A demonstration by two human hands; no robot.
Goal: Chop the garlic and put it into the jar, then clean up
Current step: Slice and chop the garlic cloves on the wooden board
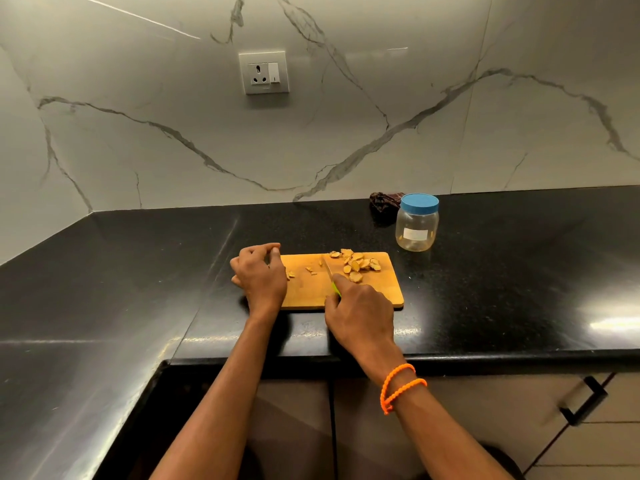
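A: Entry, head view. Where is the garlic (356,265)?

B: On the wooden cutting board (374,289), piled toward the far right part. Pale tan-yellow slices and chunks, irregular, overlapping. A few small scraps (310,270) lie apart near the board's middle, and one more (290,274) just beside the left hand.

A: Hands?

B: Right hand (360,311) grips a knife (329,271) with a lime-green handle; forefinger lies along the top, the other fingers curled round the handle. Blade points away from the person, its tip just left of the pile. Left hand (259,277) sits at the board's left edge, fingers curled, thumb and forefinger tips close together. Whether it pinches anything, I cannot tell.

A: Jar?

B: Clear jar (417,227) with a blue lid (419,203) on, standing on the black countertop (138,271) beyond the board's far right corner, apart from it. White label on the front. Looks empty, though reflections make it uncertain.

A: Obscured items?

B: Most of the knife handle is hidden under the right hand; only a green sliver shows. The left hand covers the board's left edge. A dark crumpled cloth (385,201) lies behind the jar, partly hidden by it. Orange beaded bands (401,386) on the right wrist. Wall socket (264,72) on the marble backsplash.
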